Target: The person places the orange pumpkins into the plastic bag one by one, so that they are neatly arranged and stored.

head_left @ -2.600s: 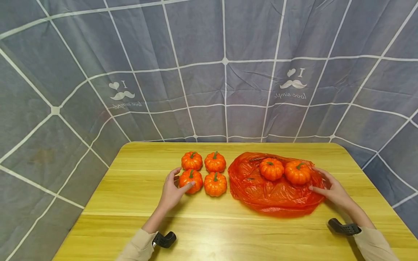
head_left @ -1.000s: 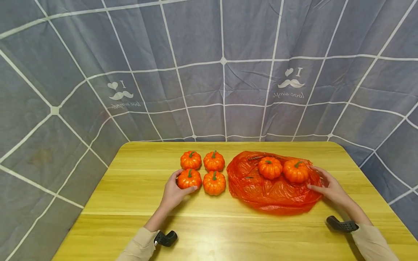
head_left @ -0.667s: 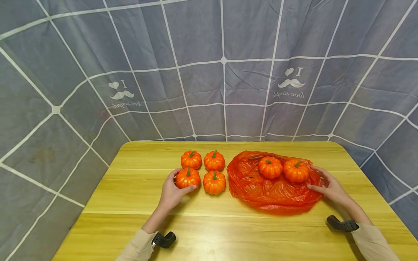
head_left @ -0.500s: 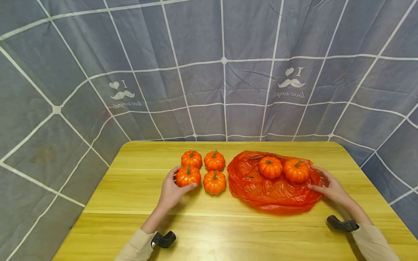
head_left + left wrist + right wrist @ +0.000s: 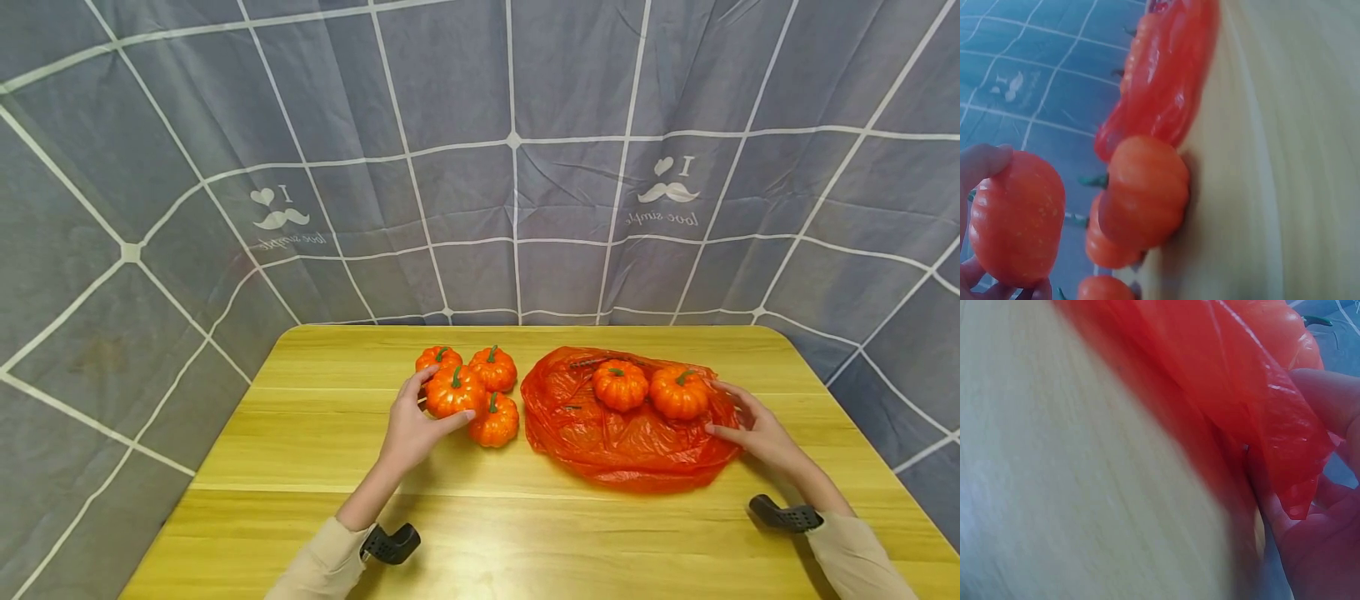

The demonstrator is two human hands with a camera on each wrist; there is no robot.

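so, my left hand (image 5: pixel 411 431) grips a raised pumpkin (image 5: pixel 457 395) above the table (image 5: pixel 570 542), and the red bag (image 5: pixel 600 462) lies to its right, long axis running sideways, beyond a standing pumpkin (image 5: pixel 496 427); my right hand (image 5: pixel 767 431) holds the bag's right-hand edge.

Left sleeve (image 5: pixel 324 562): plain beige, long. Right sleeve (image 5: pixel 857 560): same. Left wrist camera mount (image 5: pixel 392 545) and right wrist camera mount (image 5: pixel 786 514): black, curved, bands perforated with small holes.

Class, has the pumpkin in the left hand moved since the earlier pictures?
Yes: the held pumpkin went right and upward in the head view, judged against the table.
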